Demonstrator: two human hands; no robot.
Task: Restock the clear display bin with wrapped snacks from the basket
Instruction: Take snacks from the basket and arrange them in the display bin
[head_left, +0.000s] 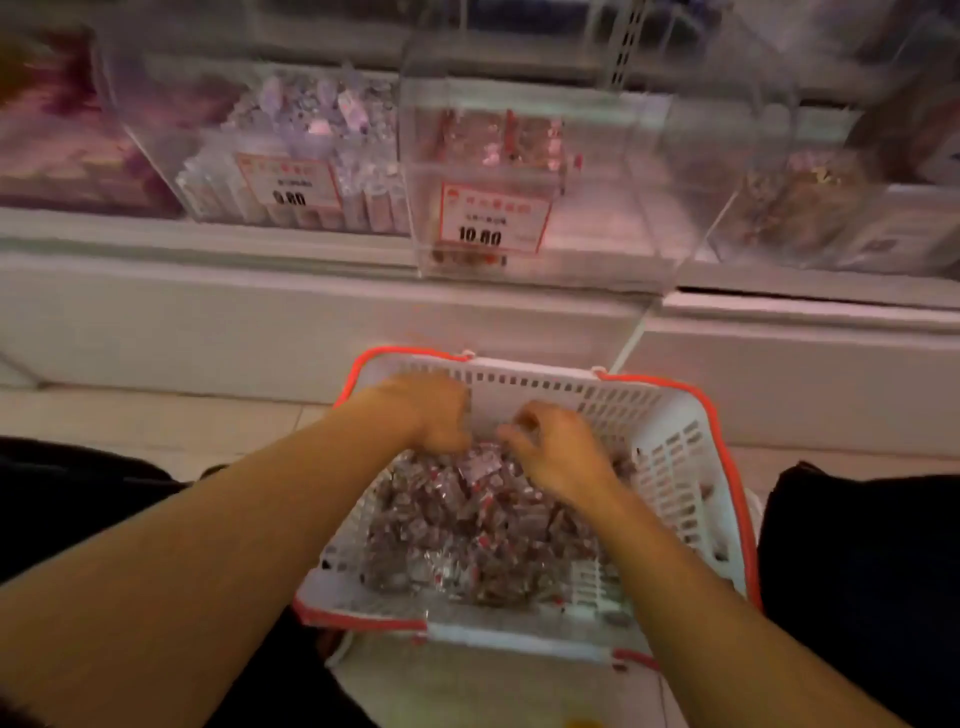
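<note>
left hand (434, 415) | right hand (558, 449) | both grips in wrapped snacks (467, 540) | basket (670, 447)

Both forearms are bare all the way up to where the shot cuts them off, no sleeves showing at all. No watch, no bracelet, no rings and no gloves on the left hand (426, 410) or the right hand (558, 447) as far as the blur lets me tell. Dark, black-looking trousers (857, 545) cover both legs.
</note>
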